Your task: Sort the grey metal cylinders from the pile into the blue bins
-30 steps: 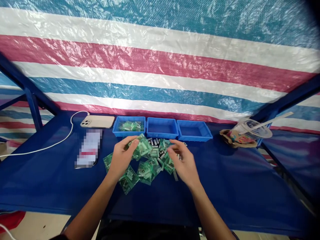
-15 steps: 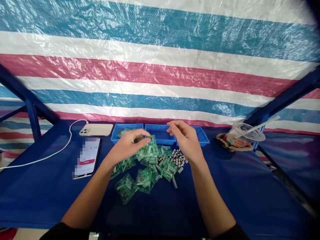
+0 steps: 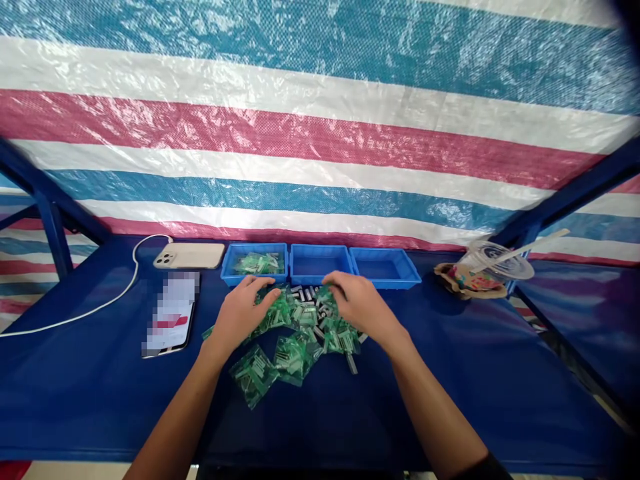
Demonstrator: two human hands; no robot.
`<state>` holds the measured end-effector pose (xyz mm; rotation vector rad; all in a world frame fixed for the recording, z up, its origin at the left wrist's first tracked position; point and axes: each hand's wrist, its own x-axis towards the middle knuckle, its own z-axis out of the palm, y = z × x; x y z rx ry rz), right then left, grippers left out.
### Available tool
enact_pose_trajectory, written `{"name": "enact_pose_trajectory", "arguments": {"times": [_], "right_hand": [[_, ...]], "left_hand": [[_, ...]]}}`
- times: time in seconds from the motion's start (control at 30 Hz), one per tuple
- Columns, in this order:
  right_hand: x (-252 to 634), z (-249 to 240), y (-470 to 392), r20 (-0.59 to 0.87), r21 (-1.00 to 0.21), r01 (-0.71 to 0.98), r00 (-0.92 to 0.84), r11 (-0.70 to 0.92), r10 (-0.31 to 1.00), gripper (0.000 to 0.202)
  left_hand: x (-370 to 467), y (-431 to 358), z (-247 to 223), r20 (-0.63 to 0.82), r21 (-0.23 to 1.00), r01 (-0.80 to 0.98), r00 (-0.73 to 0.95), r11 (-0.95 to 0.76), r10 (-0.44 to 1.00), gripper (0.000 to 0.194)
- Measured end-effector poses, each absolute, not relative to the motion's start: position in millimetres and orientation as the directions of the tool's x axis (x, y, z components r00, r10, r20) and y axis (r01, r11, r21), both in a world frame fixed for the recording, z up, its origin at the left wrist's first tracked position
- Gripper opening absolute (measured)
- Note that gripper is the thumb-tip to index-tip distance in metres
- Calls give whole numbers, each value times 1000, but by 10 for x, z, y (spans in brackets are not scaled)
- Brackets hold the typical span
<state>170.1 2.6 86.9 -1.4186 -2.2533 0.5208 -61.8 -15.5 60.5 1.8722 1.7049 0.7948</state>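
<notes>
Striped plastic sheeting (image 3: 320, 137) in blue, white and red hangs behind the dark blue surface (image 3: 475, 380), with blue metal bars (image 3: 55, 233) at the sides. From my remote view, green clear packets (image 3: 253, 377) lie piled across the middle of the surface, pale strips showing inside them. Small grey pieces (image 3: 352, 364) lie loose among them and at their right edge.

The left hand (image 3: 240, 310) is over the pile's left part, its grip narrow, thumb and forefinger close together at a packet; I cannot tell whether they pinch it. The right hand (image 3: 363, 307) reaches in from the other side, fingers bent down at the packets, and its hold I cannot tell either.

Three blue trays (image 3: 385, 268) stand in a row just behind the pile, the left one holding more green packets. A pale phone (image 3: 197, 256) with a white cable (image 3: 120, 295) lies left of them. Nearer, a second phone (image 3: 173, 317) shows a lit screen with a red band, its writing blurred into blocks. A clear cup (image 3: 517, 268) lies tipped on brown paper (image 3: 465, 291) at the right.
</notes>
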Motion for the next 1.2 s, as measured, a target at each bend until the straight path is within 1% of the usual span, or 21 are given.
{"name": "enact_pose_trajectory", "arguments": {"times": [0.07,0.13,0.17,0.23,0.3,0.37,0.4,0.53,0.63,0.7,0.77,0.8,0.87,0.93,1.0,1.03,1.07,1.1,1.13,1.17,1.2], "right_hand": [[1678,1054,72,232,-705,595,-321,386,918,21],[1610,1228,94,303,-834,394,-259,387,917,16],[1563,1301,98,337,-871,291,-230,395,913,14],[1464,1413,99,405,-895,118,-185,430,895,10],[1388,1484,94,480,-871,29,-166,490,862,9],[1356,1526,87,551,-827,25,-171,562,817,13],[1357,1540,81,583,-801,45,-172,597,794,15],[1409,1548,54,661,-713,168,-165,681,732,17],[1432,1514,65,694,-683,187,-138,707,707,21],[1427,1482,101,713,-674,172,-104,718,694,22],[1417,1447,153,708,-691,154,-56,706,704,21],[1414,1430,182,691,-711,151,-31,687,722,20],[1415,1398,235,624,-771,158,-6,617,782,18],[1423,1369,277,503,-848,171,-41,502,863,16],[1430,1344,307,337,-921,157,-133,356,932,12],[1430,1334,319,260,-950,128,-192,286,947,13],[1427,1324,328,202,-970,80,-248,228,947,19],[1422,1315,336,173,-983,11,-291,184,941,26],[1414,1308,343,163,-986,-73,-314,148,935,33],[1406,1303,347,166,-980,-160,-312,121,935,37],[1399,1298,350,174,-966,-237,-292,105,941,37]], "left_hand": [[-561,-141,729,104,696,703,105,-148,989,41],[-474,-122,915,75,792,582,211,-187,975,45],[-426,-110,1014,39,852,494,271,-173,962,49],[-333,-78,1187,-58,931,356,350,-75,935,66],[-261,-30,1298,-91,974,225,293,24,952,77],[-226,25,1348,-84,995,74,213,70,973,79],[-223,51,1359,-78,997,10,196,78,977,77],[-272,114,1376,-101,986,-105,259,132,961,55],[-262,132,1401,-88,954,-248,299,166,950,41],[-201,139,1417,7,926,-366,257,91,966,31],[-125,147,1415,129,904,-423,141,-58,981,28],[-96,154,1404,183,898,-417,72,-137,980,28],[-71,174,1367,272,897,-347,-60,-275,961,28],[-88,200,1323,341,901,-224,-163,-372,926,29],[-121,225,1288,411,892,-104,-222,-441,884,25],[-136,235,1278,446,883,-51,-219,-466,868,20],[-146,241,1272,487,869,5,-196,-495,851,14],[-153,245,1271,533,846,73,-155,-529,832,9],[-155,246,1273,580,812,153,-102,-564,808,8],[-154,244,1275,619,768,243,-43,-593,784,11],[-151,241,1276,645,719,331,10,-611,764,15]]}}
